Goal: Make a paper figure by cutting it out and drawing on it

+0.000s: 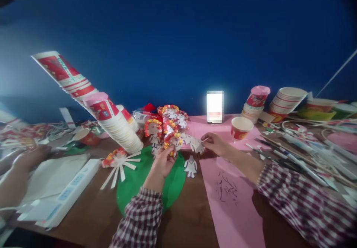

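My left hand (166,159) pinches a small paper figure with a red and yellow ruffled rim (173,141), above the green paper circle (134,188). To its right, my right hand (214,144) has its fingertips closed on the edge of a white paper cutout (194,144). Another white dress-shaped cutout (190,166) lies on the brown table just below, between the green circle and a pink sheet. More ruffled figures (153,129) are clustered behind my left hand.
A tall leaning stack of paper cups (117,129) stands left of centre. A bright phone (215,106) and a paper cup (241,129) are on pink paper at the back. Pens (295,166) crowd the right; another person's hands (35,157) show far left.
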`<state>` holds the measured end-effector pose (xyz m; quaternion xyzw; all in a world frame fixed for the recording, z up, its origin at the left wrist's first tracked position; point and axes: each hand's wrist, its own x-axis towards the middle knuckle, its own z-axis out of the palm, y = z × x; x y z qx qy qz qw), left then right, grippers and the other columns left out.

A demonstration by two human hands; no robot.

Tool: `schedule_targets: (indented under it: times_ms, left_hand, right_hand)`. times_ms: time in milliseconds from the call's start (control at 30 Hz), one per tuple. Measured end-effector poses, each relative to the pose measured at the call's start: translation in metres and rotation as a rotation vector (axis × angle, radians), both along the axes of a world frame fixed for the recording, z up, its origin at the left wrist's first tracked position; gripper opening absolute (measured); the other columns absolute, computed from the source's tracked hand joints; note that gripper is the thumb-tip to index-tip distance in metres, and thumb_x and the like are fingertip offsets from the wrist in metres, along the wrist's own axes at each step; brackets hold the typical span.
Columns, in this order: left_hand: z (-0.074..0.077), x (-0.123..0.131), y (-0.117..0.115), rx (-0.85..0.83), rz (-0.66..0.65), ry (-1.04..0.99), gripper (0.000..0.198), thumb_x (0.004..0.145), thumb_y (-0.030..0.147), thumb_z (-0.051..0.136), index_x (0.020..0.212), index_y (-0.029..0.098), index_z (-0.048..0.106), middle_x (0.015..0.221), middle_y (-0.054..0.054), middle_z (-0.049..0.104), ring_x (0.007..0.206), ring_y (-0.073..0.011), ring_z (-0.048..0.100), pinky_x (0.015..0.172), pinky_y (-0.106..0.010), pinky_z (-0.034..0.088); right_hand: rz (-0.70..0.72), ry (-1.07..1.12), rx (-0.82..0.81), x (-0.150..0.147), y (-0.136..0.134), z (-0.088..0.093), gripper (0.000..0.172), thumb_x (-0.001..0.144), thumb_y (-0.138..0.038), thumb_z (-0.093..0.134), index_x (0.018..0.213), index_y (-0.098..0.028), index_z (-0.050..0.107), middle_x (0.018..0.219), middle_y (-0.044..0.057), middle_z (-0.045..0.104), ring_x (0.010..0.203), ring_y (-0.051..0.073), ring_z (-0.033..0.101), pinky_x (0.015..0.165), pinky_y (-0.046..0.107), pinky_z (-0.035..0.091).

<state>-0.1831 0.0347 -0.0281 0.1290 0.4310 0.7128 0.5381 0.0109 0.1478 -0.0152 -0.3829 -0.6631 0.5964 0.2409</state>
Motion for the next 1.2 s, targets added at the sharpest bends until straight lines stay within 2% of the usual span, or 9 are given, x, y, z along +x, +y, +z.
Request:
schedule_targets:
  times_ms: [100,200,300,433,533,700,833,967,1200]
  left_hand:
    - [0.001,0.005,0.0,0.008,0.006,0.034,0.027,0.058,0.01,0.079,0.076,0.015,0.059,0.061,0.005,0.059,0.052,-0.0052,0.055,0.053,-0.016,0.046]
    - [0.006,0.014,0.001,0.001,-0.009,0.067,0.027,0.057,0.011,0.079,0.072,0.014,0.058,0.058,0.005,0.057,0.05,-0.0049,0.053,0.05,-0.016,0.044]
    - [0.017,0.03,0.002,-0.004,-0.048,0.095,0.027,0.055,0.013,0.08,0.072,0.015,0.059,0.058,0.006,0.057,0.05,-0.0047,0.053,0.05,-0.016,0.044]
    - [0.037,0.058,0.006,-0.03,-0.151,0.136,0.032,0.054,0.013,0.081,0.083,0.014,0.065,0.065,0.003,0.062,0.05,-0.0054,0.053,0.046,-0.016,0.041]
    - [0.045,0.077,0.011,-0.057,-0.224,0.183,0.039,0.056,0.014,0.081,0.093,0.016,0.068,0.073,0.0,0.067,0.054,-0.0065,0.056,0.046,-0.016,0.041]
    - [0.042,0.097,0.019,-0.111,-0.327,0.243,0.037,0.056,0.015,0.082,0.091,0.016,0.07,0.071,-0.002,0.067,0.054,-0.008,0.055,0.047,-0.018,0.04]
    - [0.037,0.107,0.024,-0.131,-0.377,0.324,0.03,0.057,0.019,0.082,0.084,0.015,0.068,0.071,-0.002,0.065,0.061,-0.0112,0.058,0.05,-0.019,0.042]
    - [0.032,0.111,0.028,-0.142,-0.379,0.416,0.031,0.057,0.022,0.082,0.083,0.013,0.068,0.063,0.0,0.06,0.063,-0.0128,0.059,0.056,-0.022,0.045]
    - [0.029,0.113,0.036,-0.212,-0.402,0.449,0.03,0.053,0.023,0.083,0.074,0.014,0.064,0.057,0.003,0.055,0.057,-0.012,0.057,0.054,-0.023,0.045]
  right_hand:
    - [0.02,0.073,-0.093,0.016,-0.011,0.008,0.014,0.077,-0.019,0.061,0.09,-0.016,0.056,0.067,0.0,0.064,0.06,0.013,0.063,0.061,0.027,0.053]
    - [0.02,0.07,-0.096,0.036,-0.024,0.013,0.012,0.075,-0.022,0.065,0.083,-0.014,0.06,0.067,0.0,0.063,0.061,0.011,0.061,0.059,0.024,0.05]
    - [0.01,0.05,-0.091,0.055,-0.036,0.013,0.015,0.074,-0.027,0.066,0.081,-0.014,0.061,0.063,-0.001,0.062,0.055,0.01,0.057,0.051,0.021,0.043]
    - [0.018,0.029,-0.139,0.075,-0.048,0.013,0.018,0.073,-0.03,0.066,0.08,-0.015,0.059,0.059,-0.002,0.061,0.049,0.009,0.056,0.043,0.019,0.035]
    - [0.0,0.02,-0.16,0.086,-0.054,0.015,0.017,0.074,-0.03,0.064,0.081,-0.015,0.058,0.054,-0.004,0.059,0.044,0.008,0.053,0.04,0.018,0.033]
    - [-0.015,0.048,-0.214,0.101,-0.058,0.009,0.017,0.076,-0.03,0.064,0.082,-0.015,0.057,0.055,-0.003,0.061,0.042,0.007,0.051,0.038,0.016,0.032]
    - [-0.058,0.094,-0.263,0.108,-0.058,0.001,0.019,0.077,-0.032,0.065,0.084,-0.015,0.058,0.054,-0.003,0.061,0.042,0.007,0.052,0.038,0.015,0.034]
    - [-0.049,0.129,-0.268,0.11,-0.057,-0.001,0.018,0.078,-0.03,0.064,0.083,-0.015,0.058,0.052,-0.004,0.06,0.04,0.006,0.049,0.038,0.016,0.035]
    - [-0.05,0.112,-0.297,0.113,-0.053,-0.002,0.011,0.077,-0.024,0.064,0.079,-0.016,0.057,0.048,-0.005,0.057,0.036,0.005,0.045,0.036,0.015,0.03]
